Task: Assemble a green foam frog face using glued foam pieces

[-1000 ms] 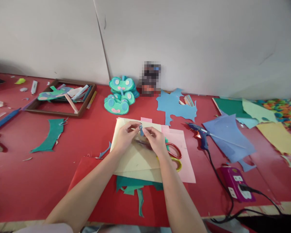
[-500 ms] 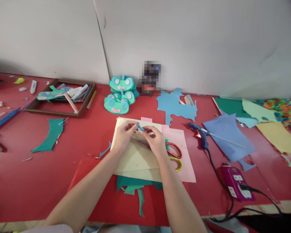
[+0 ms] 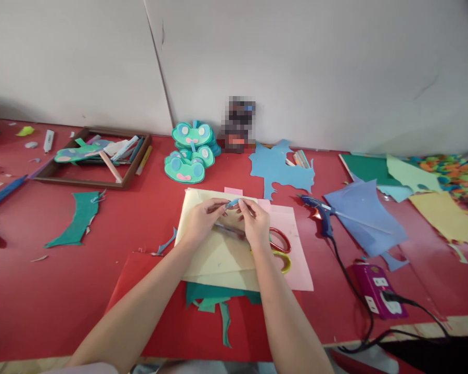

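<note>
Between the fingertips of both hands is a small blue strip [image 3: 232, 203], which looks like felt or foam. My left hand [image 3: 203, 221] pinches its left end, and my right hand [image 3: 256, 221] pinches the right end. Beneath them lies a cream sheet [image 3: 210, 259], on top of a pink sheet [image 3: 296, 244] and green scraps [image 3: 206, 292]. Scissors with one red handle loop [image 3: 281, 239] and one yellow loop [image 3: 285, 262] rest on the sheets, partly covered by my right hand and wrist.
Green frog-like face cutouts [image 3: 185, 169] are piled near the wall. A brown frame [image 3: 89, 182] holds pens and scraps at left. On the right lie a glue gun [image 3: 322, 210], a purple power strip [image 3: 378, 291] with cables, and blue felt [image 3: 366, 218]. A pixelated object [image 3: 239, 124] leans on the wall.
The blue strip has turned and now stretches between both hands' fingertips. My right fingers have shifted slightly up and right, exposing more of the scissor blades. The view has moved slightly.
</note>
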`<state>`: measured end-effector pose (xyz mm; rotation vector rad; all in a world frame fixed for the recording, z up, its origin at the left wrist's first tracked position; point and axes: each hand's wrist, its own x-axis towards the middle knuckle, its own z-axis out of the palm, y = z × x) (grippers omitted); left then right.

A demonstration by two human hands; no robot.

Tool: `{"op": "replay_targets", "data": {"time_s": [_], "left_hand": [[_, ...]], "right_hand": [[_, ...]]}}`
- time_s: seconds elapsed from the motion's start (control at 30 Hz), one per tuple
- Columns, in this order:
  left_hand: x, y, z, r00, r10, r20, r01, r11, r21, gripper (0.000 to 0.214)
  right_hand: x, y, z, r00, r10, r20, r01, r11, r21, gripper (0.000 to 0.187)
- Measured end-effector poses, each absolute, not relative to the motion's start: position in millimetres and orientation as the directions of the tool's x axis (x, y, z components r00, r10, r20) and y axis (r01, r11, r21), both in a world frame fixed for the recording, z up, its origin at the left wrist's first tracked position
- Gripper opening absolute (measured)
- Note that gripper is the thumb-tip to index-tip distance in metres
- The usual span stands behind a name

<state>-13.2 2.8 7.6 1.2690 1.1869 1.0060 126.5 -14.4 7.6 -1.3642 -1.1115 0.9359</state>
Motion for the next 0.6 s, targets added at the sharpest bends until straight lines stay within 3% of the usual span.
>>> {"op": "replay_targets", "data": {"time_s": [0.33,0.6], "left_hand": [[-12.5,3.4,6.2,0.205,0.973,-0.106,0.119,0.083,0.989,0.018],[-13.0,4.0,6.4,0.197,0.980,0.004,0.229,-0.050,0.972,0.013]], "right_hand": [[126.6,-14.6,8.7,0.225,0.972,0.072,0.122,0.045,-0.991,0.031],[125.6,-15.2,10.8,0.223,0.971,0.082,0.120,0.056,-0.991,0.031]]}}
